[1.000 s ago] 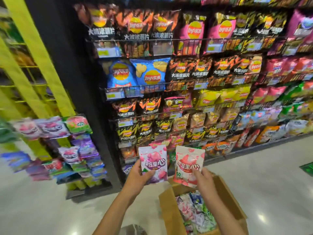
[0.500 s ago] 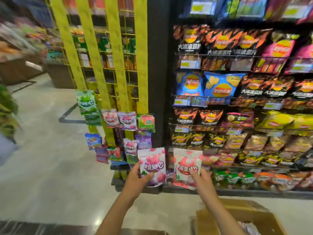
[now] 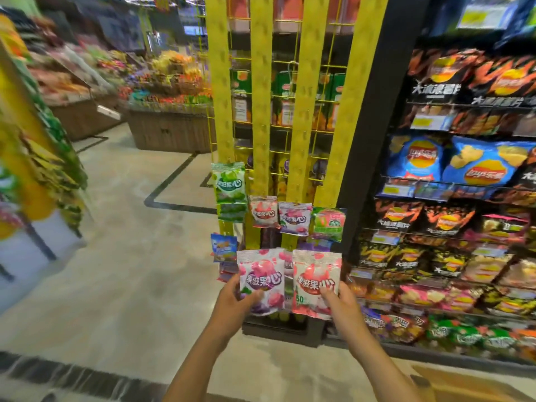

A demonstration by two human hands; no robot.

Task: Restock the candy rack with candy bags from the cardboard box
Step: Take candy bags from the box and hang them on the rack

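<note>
My left hand (image 3: 232, 300) grips a purple-and-pink candy bag (image 3: 261, 274) by its lower left corner. My right hand (image 3: 343, 300) grips a red-and-white candy bag (image 3: 314, 274) by its lower right edge. Both bags are upright, side by side, in front of the candy rack (image 3: 301, 111), a yellow wire grid with yellow hanging strips. Several candy bags hang on its lower part: a green one (image 3: 229, 184), a red one (image 3: 262, 211), a purple one (image 3: 293, 217). A corner of the cardboard box (image 3: 470, 384) shows at the bottom right.
A black shelf unit (image 3: 464, 198) full of chip bags fills the right side. Wooden produce bins (image 3: 168, 132) stand at the back left. Another display (image 3: 34, 158) lines the left edge. Pale tiled floor (image 3: 130, 271) stretches between them.
The view has swung left, from the chip shelves and the box to the yellow rack. Both hands have kept their bags and now hold them close in front of the rack's lower bags.
</note>
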